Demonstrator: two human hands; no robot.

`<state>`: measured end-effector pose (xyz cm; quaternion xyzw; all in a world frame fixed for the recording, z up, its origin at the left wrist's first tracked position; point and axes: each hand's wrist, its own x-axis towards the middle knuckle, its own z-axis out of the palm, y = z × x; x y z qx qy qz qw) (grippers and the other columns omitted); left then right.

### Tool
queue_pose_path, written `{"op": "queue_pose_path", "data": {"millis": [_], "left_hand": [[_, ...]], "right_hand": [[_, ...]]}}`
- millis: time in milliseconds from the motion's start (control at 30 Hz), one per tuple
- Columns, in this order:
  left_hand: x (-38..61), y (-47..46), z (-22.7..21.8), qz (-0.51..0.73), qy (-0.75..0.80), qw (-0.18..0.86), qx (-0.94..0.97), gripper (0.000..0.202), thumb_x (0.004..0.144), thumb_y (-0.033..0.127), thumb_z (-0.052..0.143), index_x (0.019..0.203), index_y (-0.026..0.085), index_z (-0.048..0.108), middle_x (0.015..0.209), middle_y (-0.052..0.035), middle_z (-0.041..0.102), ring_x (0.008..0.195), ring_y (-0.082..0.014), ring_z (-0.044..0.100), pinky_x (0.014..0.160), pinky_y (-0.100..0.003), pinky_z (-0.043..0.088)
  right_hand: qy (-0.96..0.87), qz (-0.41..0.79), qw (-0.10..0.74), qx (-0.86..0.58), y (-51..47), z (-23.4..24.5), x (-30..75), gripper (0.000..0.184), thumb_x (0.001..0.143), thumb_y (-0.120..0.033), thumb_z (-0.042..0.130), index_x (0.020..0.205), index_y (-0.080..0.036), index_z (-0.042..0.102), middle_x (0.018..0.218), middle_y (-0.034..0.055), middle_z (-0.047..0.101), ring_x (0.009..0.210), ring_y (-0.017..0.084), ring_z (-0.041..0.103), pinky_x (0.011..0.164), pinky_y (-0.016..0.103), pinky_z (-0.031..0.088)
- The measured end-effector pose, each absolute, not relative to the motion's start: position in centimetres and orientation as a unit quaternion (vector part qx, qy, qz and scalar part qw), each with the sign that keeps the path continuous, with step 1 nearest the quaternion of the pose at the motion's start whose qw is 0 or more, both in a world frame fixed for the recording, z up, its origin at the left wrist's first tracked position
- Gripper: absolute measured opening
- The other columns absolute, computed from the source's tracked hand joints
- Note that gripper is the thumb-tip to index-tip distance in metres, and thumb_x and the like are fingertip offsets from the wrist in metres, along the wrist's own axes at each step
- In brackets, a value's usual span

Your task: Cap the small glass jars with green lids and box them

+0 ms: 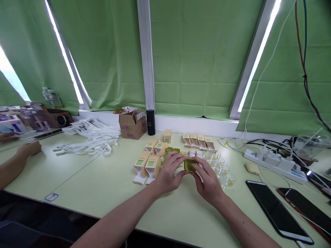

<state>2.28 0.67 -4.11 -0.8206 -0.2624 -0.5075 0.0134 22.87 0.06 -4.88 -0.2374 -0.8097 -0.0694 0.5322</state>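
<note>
Between my two hands, a small olive-green square case (190,166) is held up above the table with its hollow side facing me. My left hand (171,172) pinches its left edge, and the fingers of my right hand (208,179) close on its right side. Just behind my left hand lie more green cases (172,149), partly hidden by the fingers. Small open cardboard boxes (153,164) with green labels stand to the left. Clear plastic cups (219,165) with gold dots sit in rows beyond my right hand, near some white pieces (196,153).
Several more little boxes (198,141) line the back. A brown carton (132,124), a black cylinder (150,122) and white straps (90,134) are at left. A power strip (275,165) and phones (279,212) occupy the right. Another person's hand (29,148) rests far left.
</note>
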Motion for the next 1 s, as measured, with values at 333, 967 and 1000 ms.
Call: {"op": "queue_pose_path", "data": {"millis": [333,967,1000], "left_hand": [[2.54,0.75,-4.15,-0.536,-0.269,-0.024,-0.800,0.041,0.097,0.029,0.068,0.137,0.020,0.060,0.115,-0.0136,0.070,0.115,-0.0298,0.055,0.097,-0.050,0.053],[2.96,0.82,-3.95,-0.488,-0.409,-0.330,-0.697,0.058,0.101,0.063,0.050,0.071,0.017,0.068,0.064,-0.0049,0.071,0.061,-0.0169,0.064,0.061,-0.027,0.047],[2.93,0.84,-3.97,-0.486,-0.407,-0.318,-0.705,0.058,0.103,0.060,0.047,0.070,0.017,0.067,0.065,-0.0048,0.070,0.062,-0.0168,0.063,0.062,-0.027,0.047]], "right_hand": [[-0.799,-0.006,0.542,-0.260,0.25,-5.52,23.24,0.053,0.100,-0.015,0.058,0.151,-0.025,0.048,0.143,0.0164,0.063,0.137,0.032,0.060,0.107,0.054,0.058],[-0.786,0.093,0.535,-0.295,-0.13,-5.28,22.92,0.042,0.096,-0.018,0.059,0.137,-0.027,0.058,0.120,0.0100,0.072,0.079,0.020,0.067,0.073,0.037,0.062],[-0.780,0.107,0.537,-0.303,-0.16,-5.17,22.94,0.040,0.095,-0.020,0.061,0.134,-0.026,0.060,0.112,0.0085,0.073,0.076,0.019,0.065,0.071,0.036,0.061]]}}
